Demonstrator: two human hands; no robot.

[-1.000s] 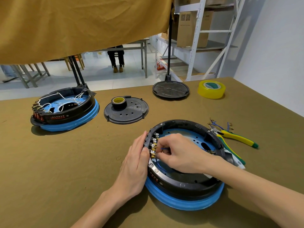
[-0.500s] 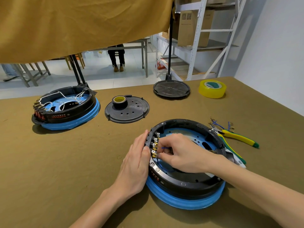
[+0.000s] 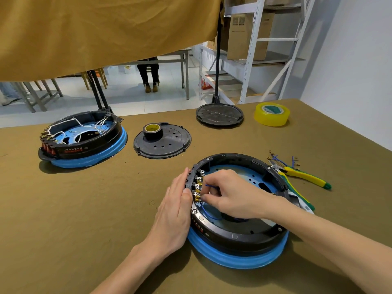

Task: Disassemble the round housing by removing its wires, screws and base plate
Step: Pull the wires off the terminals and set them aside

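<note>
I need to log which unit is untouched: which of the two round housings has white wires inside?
The far-left housing: white wires loop across its blue floor. The near housing, between the left hand and right hand, shows only thin blue wire.

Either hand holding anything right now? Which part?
Right hand pinches a blue wire at its terminal end. Left hand grips nothing, pressing flat on the near housing rim.

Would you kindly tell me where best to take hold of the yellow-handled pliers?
Grip the pliers by the two yellow handles, coming from above at the right, away from the housing; the handles splay apart toward the green tips, while the jaws lie close beside the housing rim.
</note>
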